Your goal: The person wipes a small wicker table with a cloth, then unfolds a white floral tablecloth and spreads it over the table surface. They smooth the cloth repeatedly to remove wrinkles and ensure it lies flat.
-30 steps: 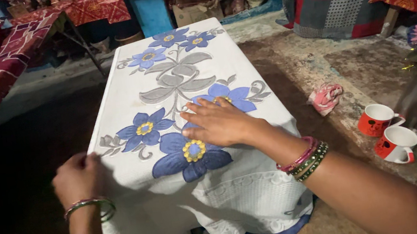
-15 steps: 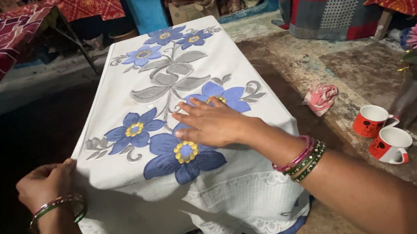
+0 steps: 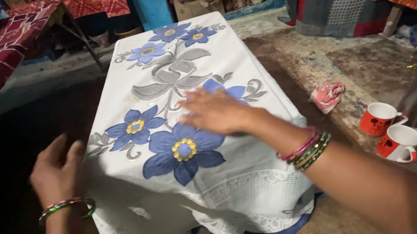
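While the white flowered cloth (image 3: 196,70) already lies flat over the low table and hangs down its near end, a few soft folds remain at the near left corner. The left hand (image 3: 57,171) hovers at that left edge, fingers spread and holding nothing. The right hand (image 3: 216,111) lies palm down on the cloth's top, fingers apart, somewhat blurred. On the floor to the right stand two red-and-white cups (image 3: 391,132).

Dim left side, right hand (image 3: 214,112) seemingly motion-blurred
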